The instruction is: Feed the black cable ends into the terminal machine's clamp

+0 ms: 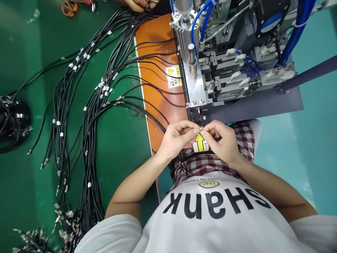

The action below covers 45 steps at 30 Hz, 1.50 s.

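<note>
My left hand (179, 137) is closed in a pinch at the front edge of the machine. Thin black cables (155, 121) run in behind it. Against it, my right hand (222, 140) also pinches, thumb and forefinger together. Between both sets of fingertips shows a small metallic cable end (201, 128); its exact form is too small to make out. Just below the fingertips is a label with a yellow arrow (200, 141). The machine (193, 84), with its metal block and cylinder, stands directly beyond my hands, and several black cables lead into its left side.
An orange plate (163, 102) with a warning label (174, 76) adjoins the machine. Bundled black cables (91, 154) with white tags cover much of the green table (126, 147). A coiled cable bundle (14, 121) lies far left, orange-handled scissors (69, 8) at the back. Another person's hand (138, 5) is at the top.
</note>
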Available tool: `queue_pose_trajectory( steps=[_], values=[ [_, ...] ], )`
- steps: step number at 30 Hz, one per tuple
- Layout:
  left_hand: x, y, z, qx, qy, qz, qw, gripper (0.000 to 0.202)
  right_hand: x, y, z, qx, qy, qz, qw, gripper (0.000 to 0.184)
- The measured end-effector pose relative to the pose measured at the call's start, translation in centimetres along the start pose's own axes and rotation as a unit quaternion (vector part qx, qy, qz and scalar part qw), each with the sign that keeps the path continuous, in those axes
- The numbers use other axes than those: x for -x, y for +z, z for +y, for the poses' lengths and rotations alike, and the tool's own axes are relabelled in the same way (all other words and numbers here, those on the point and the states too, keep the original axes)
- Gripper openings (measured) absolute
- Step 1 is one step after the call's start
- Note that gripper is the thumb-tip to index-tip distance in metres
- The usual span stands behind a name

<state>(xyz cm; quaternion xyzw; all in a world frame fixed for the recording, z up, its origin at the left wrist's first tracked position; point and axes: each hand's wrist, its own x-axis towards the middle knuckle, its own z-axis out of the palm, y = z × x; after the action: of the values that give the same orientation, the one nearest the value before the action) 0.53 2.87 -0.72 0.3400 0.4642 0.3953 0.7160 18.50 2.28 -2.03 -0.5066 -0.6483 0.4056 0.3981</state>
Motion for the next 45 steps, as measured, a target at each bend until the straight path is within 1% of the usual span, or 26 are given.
queue_pose_trajectory(
  steps=[4, 8, 10, 13, 17, 21, 24, 30, 37, 42, 45],
  values=[
    [0.09, -0.11, 0.0, 0.012, -0.028, 0.006, 1.0, 0.023, -0.02, -0.03, -0.03, -0.004, -0.013, -0.004, 1.0, 0.008],
    [0.4, 0.11, 0.23, -0.014, -0.012, 0.025, 1.0, 0.023, -0.03, -0.05, -0.05, -0.001, -0.017, -0.003, 1.0, 0.009],
    [0.5, 0.26, 0.3, -0.004, -0.008, 0.034, 0.999, 0.024, -0.05, -0.04, -0.04, -0.001, -0.019, -0.004, 1.0, 0.009],
    [0.57, 0.34, 0.36, 0.019, -0.015, 0.029, 0.999, 0.025, -0.14, -0.04, -0.08, -0.001, -0.02, -0.003, 1.0, 0.009],
    [0.65, 0.23, 0.48, 0.009, -0.032, 0.029, 0.999, 0.027, -0.29, -0.18, -0.37, 0.006, -0.026, 0.0, 1.0, 0.01],
    [0.71, 0.26, 0.54, 0.006, -0.026, 0.037, 0.999, 0.026, -0.2, -0.31, -0.77, 0.02, -0.04, 0.007, 0.999, 0.011],
    [0.64, 0.37, 0.53, 0.026, -0.022, 0.035, 0.999, 0.027, -0.01, -0.23, -0.84, 0.024, -0.045, 0.005, 0.999, 0.011],
    [0.4, 0.19, 0.64, 0.064, -0.044, 0.021, 0.997, 0.026, 0.11, 0.13, -0.59, -0.007, -0.018, -0.001, 1.0, 0.01],
    [0.17, -0.34, 0.29, 0.081, -0.057, 0.013, 0.995, 0.026, 0.05, 0.1, -0.45, -0.065, 0.046, -0.027, 0.996, 0.008],
    [0.22, -0.1, 0.09, 0.095, -0.081, 0.01, 0.992, 0.025, -0.04, 0.37, -0.32, -0.06, 0.049, -0.024, 0.997, 0.009],
    [0.43, 0.28, 0.02, 0.076, -0.076, 0.033, 0.994, 0.027, -0.01, 0.53, -0.22, -0.047, 0.031, -0.016, 0.998, 0.008]
  ],
)
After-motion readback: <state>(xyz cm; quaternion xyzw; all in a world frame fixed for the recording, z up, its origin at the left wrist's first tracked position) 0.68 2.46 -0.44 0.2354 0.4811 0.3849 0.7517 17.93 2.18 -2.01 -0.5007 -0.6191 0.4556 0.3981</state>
